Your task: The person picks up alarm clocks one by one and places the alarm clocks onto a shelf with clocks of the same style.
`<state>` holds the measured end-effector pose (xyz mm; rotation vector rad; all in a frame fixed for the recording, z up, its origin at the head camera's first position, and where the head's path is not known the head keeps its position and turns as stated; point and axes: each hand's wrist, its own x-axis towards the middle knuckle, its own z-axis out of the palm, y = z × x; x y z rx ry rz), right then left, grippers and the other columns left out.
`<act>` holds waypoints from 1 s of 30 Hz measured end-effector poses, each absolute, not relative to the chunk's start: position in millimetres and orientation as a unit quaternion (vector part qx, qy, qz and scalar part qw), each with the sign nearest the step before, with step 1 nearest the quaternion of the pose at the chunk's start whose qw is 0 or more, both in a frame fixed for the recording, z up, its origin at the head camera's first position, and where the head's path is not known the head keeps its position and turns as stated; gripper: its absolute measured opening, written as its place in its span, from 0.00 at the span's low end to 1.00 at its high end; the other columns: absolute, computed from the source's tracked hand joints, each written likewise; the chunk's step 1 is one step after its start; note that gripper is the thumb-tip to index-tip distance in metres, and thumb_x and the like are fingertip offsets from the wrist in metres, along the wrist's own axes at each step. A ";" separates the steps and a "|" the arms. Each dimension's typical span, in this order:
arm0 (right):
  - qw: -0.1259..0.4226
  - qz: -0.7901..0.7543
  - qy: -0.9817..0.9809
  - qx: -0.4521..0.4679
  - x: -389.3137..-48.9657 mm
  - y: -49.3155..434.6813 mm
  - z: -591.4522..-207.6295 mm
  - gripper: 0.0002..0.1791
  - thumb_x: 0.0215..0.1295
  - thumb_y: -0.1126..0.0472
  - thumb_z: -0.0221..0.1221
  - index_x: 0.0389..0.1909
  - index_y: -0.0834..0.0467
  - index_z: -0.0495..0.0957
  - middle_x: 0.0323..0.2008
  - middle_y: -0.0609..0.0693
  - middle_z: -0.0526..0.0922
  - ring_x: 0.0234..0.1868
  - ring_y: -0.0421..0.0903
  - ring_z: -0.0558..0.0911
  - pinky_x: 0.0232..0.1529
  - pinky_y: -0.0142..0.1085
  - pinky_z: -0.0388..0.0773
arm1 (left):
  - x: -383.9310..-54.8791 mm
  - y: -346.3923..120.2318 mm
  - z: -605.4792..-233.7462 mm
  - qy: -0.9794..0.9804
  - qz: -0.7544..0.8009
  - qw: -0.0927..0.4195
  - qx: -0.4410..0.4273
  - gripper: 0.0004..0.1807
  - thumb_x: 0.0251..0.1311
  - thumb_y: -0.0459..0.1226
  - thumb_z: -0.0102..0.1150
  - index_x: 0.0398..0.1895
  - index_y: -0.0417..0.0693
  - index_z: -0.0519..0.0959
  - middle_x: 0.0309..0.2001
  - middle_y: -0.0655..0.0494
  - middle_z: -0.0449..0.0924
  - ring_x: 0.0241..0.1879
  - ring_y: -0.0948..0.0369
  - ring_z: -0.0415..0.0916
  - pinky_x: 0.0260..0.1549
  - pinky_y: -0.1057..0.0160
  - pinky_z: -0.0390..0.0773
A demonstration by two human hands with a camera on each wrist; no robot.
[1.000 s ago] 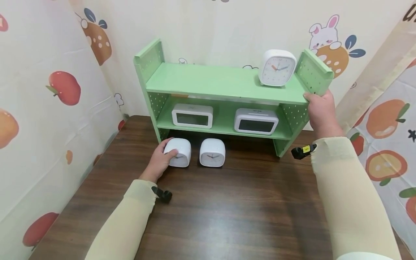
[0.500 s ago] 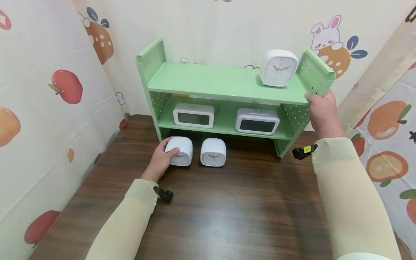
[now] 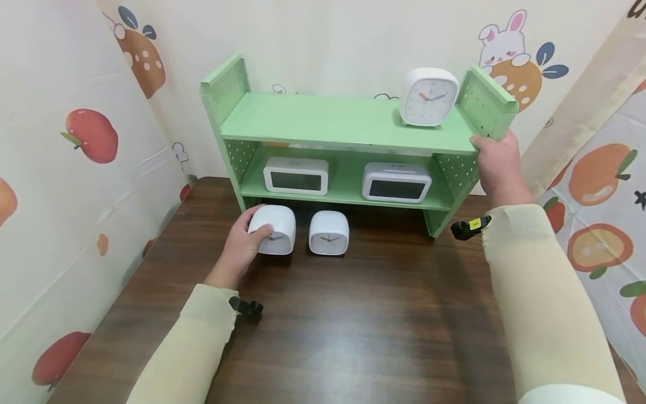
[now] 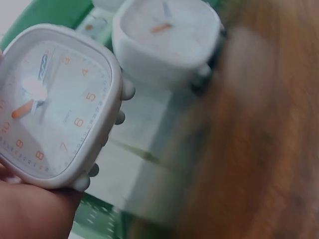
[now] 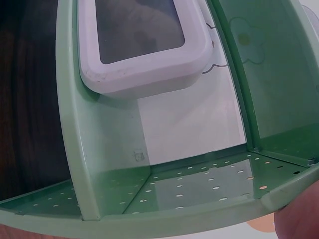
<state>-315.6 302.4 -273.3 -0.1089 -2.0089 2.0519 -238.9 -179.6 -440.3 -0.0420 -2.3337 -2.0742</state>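
My left hand [image 3: 238, 244] grips a white analog alarm clock [image 3: 275, 229] by its left side, thumb over the front. In the left wrist view the clock's face [image 4: 55, 107], with orange numerals, fills the left part, and its small feet point to the right. Beside it on the table stands a matching white alarm clock [image 3: 329, 233]. With my right hand [image 3: 499, 168] I hold the right side panel of a green two-tier shelf [image 3: 323, 120], thumb at the front edge of the upper board. In the right wrist view, the fingers [image 5: 301, 216] show only at the corner.
On the upper board at the right stands another white analog clock [image 3: 430, 98]. The lower board bears two white digital clocks, one left [image 3: 296, 176] and one right [image 3: 396, 183]. The shelf rests on a dark wooden table [image 3: 343, 331] against fruit-patterned cloth [image 3: 343, 50].
My left hand has raised its clock slightly toward the camera, and the clock looks a little larger. The right hand stays on the shelf's side. The head view has shifted slightly.
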 end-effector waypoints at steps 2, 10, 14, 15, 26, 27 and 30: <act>0.134 0.709 -0.692 -0.032 -314.3 302.9 -272.6 0.29 0.78 0.63 0.50 0.78 0.50 0.61 0.73 0.49 0.67 0.71 0.44 0.67 0.75 0.39 0.58 | -236.3 -177.7 -430.5 -0.743 -0.669 0.013 -0.016 0.35 0.71 0.37 0.62 0.77 0.44 0.61 0.70 0.41 0.64 0.65 0.46 0.62 0.66 0.46 0.65; 0.134 0.725 -0.675 -0.019 -313.0 300.4 -269.8 0.29 0.77 0.65 0.51 0.76 0.50 0.64 0.72 0.48 0.69 0.70 0.43 0.69 0.73 0.37 0.61 | -224.8 -172.6 -393.5 -0.737 -0.674 0.034 -0.035 0.35 0.70 0.37 0.61 0.77 0.41 0.62 0.69 0.41 0.65 0.63 0.49 0.64 0.62 0.50 0.68; 0.137 0.722 -0.678 -0.015 -313.1 300.6 -269.9 0.29 0.77 0.65 0.50 0.76 0.50 0.64 0.72 0.49 0.69 0.70 0.44 0.69 0.73 0.36 0.61 | -225.8 -172.7 -376.4 -0.739 -0.670 0.043 -0.051 0.35 0.69 0.38 0.60 0.77 0.41 0.61 0.68 0.41 0.65 0.62 0.50 0.64 0.62 0.49 0.69; 0.137 0.721 -0.679 -0.015 -312.8 300.7 -269.9 0.29 0.77 0.65 0.50 0.76 0.50 0.64 0.72 0.49 0.69 0.70 0.44 0.69 0.73 0.36 0.61 | -226.3 -173.0 -371.8 -0.743 -0.665 0.044 -0.055 0.36 0.69 0.39 0.61 0.77 0.42 0.61 0.68 0.42 0.65 0.62 0.49 0.64 0.63 0.47 0.69; 0.133 0.716 -0.685 -0.024 -313.4 302.4 -270.8 0.29 0.77 0.65 0.50 0.77 0.51 0.62 0.73 0.49 0.68 0.71 0.44 0.68 0.74 0.37 0.60 | -236.6 -172.0 -312.4 -0.766 -0.633 0.067 -0.092 0.37 0.68 0.48 0.63 0.77 0.51 0.62 0.69 0.49 0.65 0.63 0.51 0.63 0.63 0.44 0.70; 0.130 0.719 -0.683 -0.025 -313.3 302.3 -270.6 0.30 0.77 0.65 0.50 0.77 0.51 0.62 0.73 0.49 0.67 0.71 0.44 0.67 0.74 0.37 0.59 | -237.5 -171.6 -307.3 -0.764 -0.635 0.067 -0.094 0.37 0.68 0.48 0.63 0.76 0.51 0.62 0.69 0.50 0.65 0.63 0.51 0.63 0.63 0.44 0.69; 0.126 0.720 -0.682 -0.030 -313.0 303.0 -271.3 0.30 0.77 0.65 0.50 0.78 0.50 0.61 0.75 0.49 0.66 0.72 0.45 0.66 0.75 0.37 0.57 | -239.3 -169.9 -294.1 -0.764 -0.635 0.068 -0.097 0.36 0.68 0.50 0.61 0.75 0.53 0.63 0.68 0.51 0.64 0.63 0.52 0.62 0.61 0.44 0.70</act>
